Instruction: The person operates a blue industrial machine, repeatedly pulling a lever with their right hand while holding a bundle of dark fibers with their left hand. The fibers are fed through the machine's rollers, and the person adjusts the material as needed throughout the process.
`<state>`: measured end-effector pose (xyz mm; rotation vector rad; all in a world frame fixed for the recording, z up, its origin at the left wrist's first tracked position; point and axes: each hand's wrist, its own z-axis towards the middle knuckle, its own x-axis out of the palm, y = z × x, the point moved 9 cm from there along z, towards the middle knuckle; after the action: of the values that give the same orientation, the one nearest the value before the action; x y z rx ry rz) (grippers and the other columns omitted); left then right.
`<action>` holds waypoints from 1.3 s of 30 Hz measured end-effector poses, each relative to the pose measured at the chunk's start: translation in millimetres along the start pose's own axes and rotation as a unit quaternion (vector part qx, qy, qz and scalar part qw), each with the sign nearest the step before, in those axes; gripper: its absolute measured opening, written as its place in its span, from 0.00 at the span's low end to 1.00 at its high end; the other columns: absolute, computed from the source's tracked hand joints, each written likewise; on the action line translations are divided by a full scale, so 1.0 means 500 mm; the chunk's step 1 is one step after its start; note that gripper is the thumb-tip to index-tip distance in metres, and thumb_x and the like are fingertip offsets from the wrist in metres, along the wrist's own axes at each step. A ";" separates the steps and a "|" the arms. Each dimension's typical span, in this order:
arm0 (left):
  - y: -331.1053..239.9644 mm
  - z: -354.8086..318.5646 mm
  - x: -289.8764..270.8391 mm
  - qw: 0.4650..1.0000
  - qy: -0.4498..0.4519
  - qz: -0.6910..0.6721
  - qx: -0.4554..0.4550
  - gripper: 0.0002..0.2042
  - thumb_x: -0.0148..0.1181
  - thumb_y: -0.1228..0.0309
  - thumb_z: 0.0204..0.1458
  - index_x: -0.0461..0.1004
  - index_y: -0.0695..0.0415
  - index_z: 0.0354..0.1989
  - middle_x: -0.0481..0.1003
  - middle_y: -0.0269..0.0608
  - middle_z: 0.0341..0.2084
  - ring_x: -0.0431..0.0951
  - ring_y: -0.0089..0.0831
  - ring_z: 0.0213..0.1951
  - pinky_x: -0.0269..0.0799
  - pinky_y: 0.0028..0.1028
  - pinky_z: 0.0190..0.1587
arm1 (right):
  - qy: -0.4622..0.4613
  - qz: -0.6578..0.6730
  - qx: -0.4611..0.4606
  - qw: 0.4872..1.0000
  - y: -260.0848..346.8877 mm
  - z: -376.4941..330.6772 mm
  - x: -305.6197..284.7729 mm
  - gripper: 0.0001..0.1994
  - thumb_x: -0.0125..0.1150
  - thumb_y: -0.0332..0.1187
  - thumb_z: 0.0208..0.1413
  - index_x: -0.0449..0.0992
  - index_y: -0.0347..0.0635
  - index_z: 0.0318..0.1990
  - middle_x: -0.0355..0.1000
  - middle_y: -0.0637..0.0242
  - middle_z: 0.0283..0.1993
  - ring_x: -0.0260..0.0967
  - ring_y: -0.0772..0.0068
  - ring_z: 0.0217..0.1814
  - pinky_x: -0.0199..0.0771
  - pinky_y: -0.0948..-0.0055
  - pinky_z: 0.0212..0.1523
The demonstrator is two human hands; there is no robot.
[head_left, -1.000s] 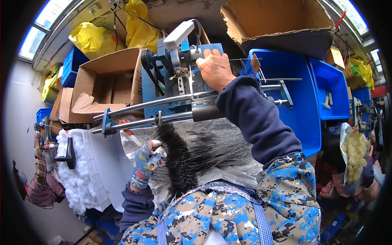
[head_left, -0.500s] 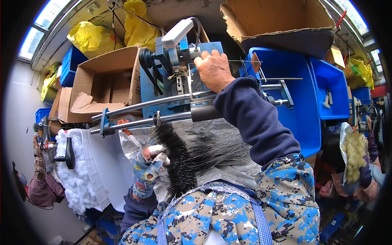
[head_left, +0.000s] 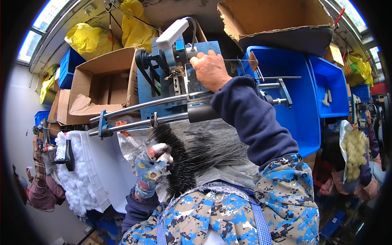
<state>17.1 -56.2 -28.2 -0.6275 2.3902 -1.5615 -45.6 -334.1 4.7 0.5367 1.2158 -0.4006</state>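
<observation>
My right hand lies on the blue-based bench machine, its fingers curled over the far part beside a metal frame; what they grip is hidden. In a patterned, worn glove with white-wrapped fingertips, my left hand is closed beside a mass of black bristles in front of me. Anything in its fingers is too fine to make out. Many thin dark wires lie right of the bristles on a grey sheet. Two steel rods cross between the machine and the bristles, under my right forearm.
A large blue bin stands right of the machine, with a smaller blue bin beyond. Cardboard boxes stand left and far right. A white tub and white fluff are at left. Co-workers sit at both sides.
My left hand has shifted slightly right, toward the bristles. My right hand keeps its place on the machine. The whole view has drifted a little.
</observation>
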 end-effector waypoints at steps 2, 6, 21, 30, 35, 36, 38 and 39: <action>-0.002 0.001 0.004 1.000 0.015 -0.006 0.024 0.16 0.56 0.81 0.47 0.69 0.66 0.46 0.75 0.44 0.31 0.76 0.25 0.29 0.71 0.20 0.32 | 0.020 0.013 0.004 1.000 -0.005 0.005 0.012 0.09 0.51 0.30 0.47 0.76 0.45 0.34 0.72 0.61 0.39 0.66 0.57 0.43 0.64 0.58 0.39; -0.022 0.001 0.030 0.998 0.013 0.009 0.054 0.14 0.55 0.81 0.47 0.70 0.66 0.45 0.75 0.43 0.30 0.76 0.24 0.30 0.71 0.21 0.33 | 0.024 0.068 0.030 0.997 -0.029 0.012 0.025 0.09 0.52 0.30 0.47 0.76 0.43 0.36 0.72 0.61 0.37 0.67 0.55 0.42 0.63 0.55 0.43; -0.044 0.013 0.058 0.995 0.020 0.089 0.029 0.11 0.54 0.78 0.50 0.71 0.64 0.43 0.74 0.39 0.24 0.72 0.19 0.24 0.65 0.17 0.25 | 0.047 0.039 0.093 0.994 -0.039 -0.089 -0.022 0.29 0.63 0.42 0.42 0.67 0.33 0.51 0.56 0.54 0.50 0.57 0.55 0.52 0.63 0.57 0.44; -0.040 -0.014 0.014 1.000 -0.016 0.008 0.022 0.10 0.55 0.78 0.50 0.70 0.66 0.42 0.75 0.41 0.26 0.74 0.22 0.27 0.67 0.19 0.29 | -0.023 0.050 0.054 0.997 0.067 -0.044 0.007 0.30 0.60 0.45 0.47 0.63 0.28 0.49 0.64 0.54 0.39 0.66 0.57 0.40 0.73 0.66 0.33; -0.039 -0.007 0.025 0.999 -0.021 0.018 0.021 0.10 0.56 0.78 0.49 0.71 0.65 0.41 0.75 0.40 0.26 0.74 0.22 0.26 0.67 0.18 0.29 | 0.003 0.088 0.021 0.996 0.084 -0.039 0.022 0.31 0.60 0.45 0.48 0.61 0.25 0.51 0.64 0.49 0.41 0.67 0.54 0.39 0.72 0.64 0.39; -0.042 -0.008 0.019 0.999 -0.023 0.012 0.026 0.10 0.56 0.79 0.49 0.71 0.65 0.41 0.75 0.40 0.26 0.74 0.22 0.26 0.67 0.18 0.29 | 0.032 0.080 0.026 0.996 0.068 -0.044 0.028 0.32 0.59 0.44 0.48 0.60 0.24 0.52 0.64 0.48 0.41 0.67 0.52 0.38 0.71 0.64 0.41; -0.036 -0.007 0.005 0.998 -0.021 0.011 0.055 0.12 0.56 0.78 0.50 0.70 0.65 0.44 0.75 0.40 0.26 0.73 0.21 0.25 0.65 0.17 0.27 | 0.067 0.054 0.029 0.996 0.028 -0.063 0.012 0.30 0.59 0.42 0.48 0.60 0.25 0.52 0.62 0.47 0.43 0.66 0.52 0.41 0.70 0.62 0.42; -0.024 -0.004 -0.009 0.999 -0.033 0.000 0.040 0.13 0.55 0.78 0.50 0.69 0.65 0.45 0.75 0.40 0.25 0.72 0.20 0.25 0.65 0.17 0.26 | 0.094 0.036 0.036 0.994 0.010 -0.071 0.008 0.29 0.60 0.41 0.48 0.62 0.26 0.51 0.61 0.48 0.44 0.65 0.52 0.43 0.70 0.62 0.42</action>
<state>22.8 -56.6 -16.5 -0.6523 2.2681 -1.6032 -69.0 -309.5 -7.2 0.6898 1.3627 -0.3383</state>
